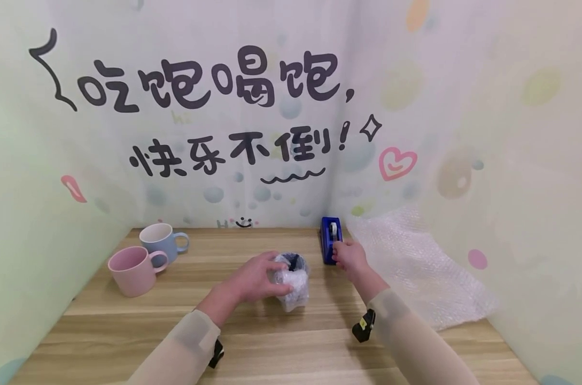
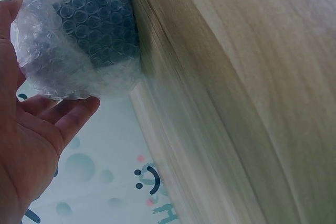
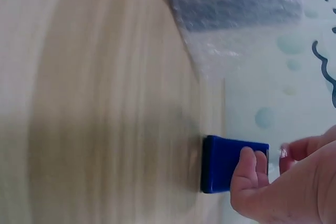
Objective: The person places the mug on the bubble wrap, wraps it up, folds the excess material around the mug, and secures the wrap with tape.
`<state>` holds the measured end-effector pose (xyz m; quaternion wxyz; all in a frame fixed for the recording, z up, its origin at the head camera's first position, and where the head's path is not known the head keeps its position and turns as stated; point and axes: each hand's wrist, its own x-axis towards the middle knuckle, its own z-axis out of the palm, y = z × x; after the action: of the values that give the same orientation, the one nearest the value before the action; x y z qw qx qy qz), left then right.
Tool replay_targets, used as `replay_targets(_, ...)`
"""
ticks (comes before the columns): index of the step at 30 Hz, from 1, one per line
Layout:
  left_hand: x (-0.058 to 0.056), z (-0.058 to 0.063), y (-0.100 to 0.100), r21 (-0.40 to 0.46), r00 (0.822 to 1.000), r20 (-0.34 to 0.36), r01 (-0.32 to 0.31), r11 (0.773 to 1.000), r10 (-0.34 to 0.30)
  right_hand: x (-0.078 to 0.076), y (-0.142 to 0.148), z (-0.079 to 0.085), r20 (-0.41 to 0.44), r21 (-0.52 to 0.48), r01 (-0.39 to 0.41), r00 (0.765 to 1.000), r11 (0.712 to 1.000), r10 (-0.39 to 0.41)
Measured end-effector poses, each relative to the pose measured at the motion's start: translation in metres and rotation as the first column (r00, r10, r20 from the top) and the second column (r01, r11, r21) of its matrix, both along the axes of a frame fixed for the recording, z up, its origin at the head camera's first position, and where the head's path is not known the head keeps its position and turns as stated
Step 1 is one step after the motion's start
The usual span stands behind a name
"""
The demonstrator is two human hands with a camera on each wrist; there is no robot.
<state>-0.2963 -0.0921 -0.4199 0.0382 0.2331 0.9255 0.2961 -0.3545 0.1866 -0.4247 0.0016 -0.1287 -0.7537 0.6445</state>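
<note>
In the head view my left hand (image 1: 253, 277) grips a bubble-wrapped cup (image 1: 296, 289) from its left side, thumb in front and fingers behind. Dark blue shows through the clear wrap (image 2: 94, 30) in the left wrist view. My right hand (image 1: 352, 259) is at the near end of a blue tape dispenser (image 1: 326, 235), which stands on the table with a roll of tape (image 1: 333, 230) in it. Seen from the right wrist, the fingers pinch a shiny bit of tape (image 3: 284, 152) beside the dispenser (image 3: 226, 163).
A pink mug (image 1: 134, 275) and a light blue mug (image 1: 163, 248) stand at the left of the wooden table (image 1: 252, 347). A sheet of bubble wrap (image 1: 416, 267) lies at the right, its far edge up against the printed wall covering (image 1: 281, 203).
</note>
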Motion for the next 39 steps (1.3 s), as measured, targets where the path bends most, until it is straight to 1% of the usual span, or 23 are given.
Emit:
replay_targets(3,0.0,-0.002,0.0,0.006,1.0,-0.003,-0.003,1.0,0.003,0.006,-0.004,-0.003,-0.052,-0.019,0.038,0.998,0.999,-0.039)
replay_targets(5,0.0,-0.002,-0.001,0.006,1.0,-0.005,-0.005,1.0,0.005,0.01,-0.006,-0.004,-0.08,-0.038,0.041,0.996,0.998,-0.044)
replay_targets(8,0.0,-0.004,-0.001,0.006,1.0,-0.004,-0.008,1.0,0.008,0.016,-0.007,-0.008,-0.105,-0.087,0.029,0.994,0.996,-0.038)
replay_targets(12,0.001,-0.005,-0.001,0.012,1.0,0.003,-0.006,1.0,0.006,0.021,-0.006,-0.016,-0.155,-0.159,0.003,0.988,0.987,-0.028)
replay_targets(15,0.001,-0.006,0.0,0.019,1.0,0.002,0.001,1.0,-0.001,0.024,-0.004,-0.021,-0.197,-0.204,-0.017,0.98,0.979,-0.024)
replay_targets(18,0.001,-0.005,0.0,0.023,1.0,-0.006,0.002,1.0,-0.002,0.026,-0.003,-0.024,-0.219,-0.25,-0.044,0.976,0.967,-0.012)
replay_targets(22,0.001,-0.005,0.0,0.017,1.0,-0.015,-0.001,1.0,0.001,0.028,0.0,-0.026,-0.241,-0.35,-0.11,0.97,0.93,0.024)
replay_targets(25,0.0,-0.004,0.0,0.014,1.0,-0.014,-0.006,1.0,0.007,0.03,0.004,-0.028,-0.263,-0.412,-0.19,0.961,0.891,0.083)
replay_targets(28,0.001,-0.004,0.0,0.014,1.0,-0.011,-0.013,1.0,0.013,0.031,0.008,-0.03,-0.277,-0.43,-0.259,0.95,0.865,0.147)
replay_targets(30,0.001,-0.004,0.0,0.012,1.0,-0.01,-0.017,1.0,0.017,0.034,0.01,-0.029,-0.269,-0.413,-0.27,0.949,0.87,0.167)
replay_targets(31,0.001,-0.004,0.0,0.013,1.0,-0.011,-0.017,1.0,0.017,0.036,0.01,-0.028,-0.259,-0.398,-0.26,0.952,0.88,0.164)
replay_targets(34,0.001,-0.003,0.0,0.01,1.0,-0.013,-0.015,1.0,0.015,0.045,0.01,-0.022,-0.203,-0.294,-0.205,0.968,0.933,0.149)
replay_targets(35,0.001,-0.003,0.0,0.01,1.0,-0.016,-0.014,1.0,0.014,0.05,0.009,-0.02,-0.169,-0.25,-0.18,0.976,0.951,0.14)
replay_targets(37,0.001,-0.003,0.0,0.007,1.0,-0.016,-0.014,1.0,0.014,0.058,0.008,-0.017,-0.096,-0.166,-0.157,0.985,0.974,0.142)
replay_targets(39,0.001,-0.003,-0.001,0.007,1.0,-0.017,-0.015,1.0,0.015,0.065,0.008,-0.017,-0.013,-0.095,-0.158,0.987,0.983,0.158)
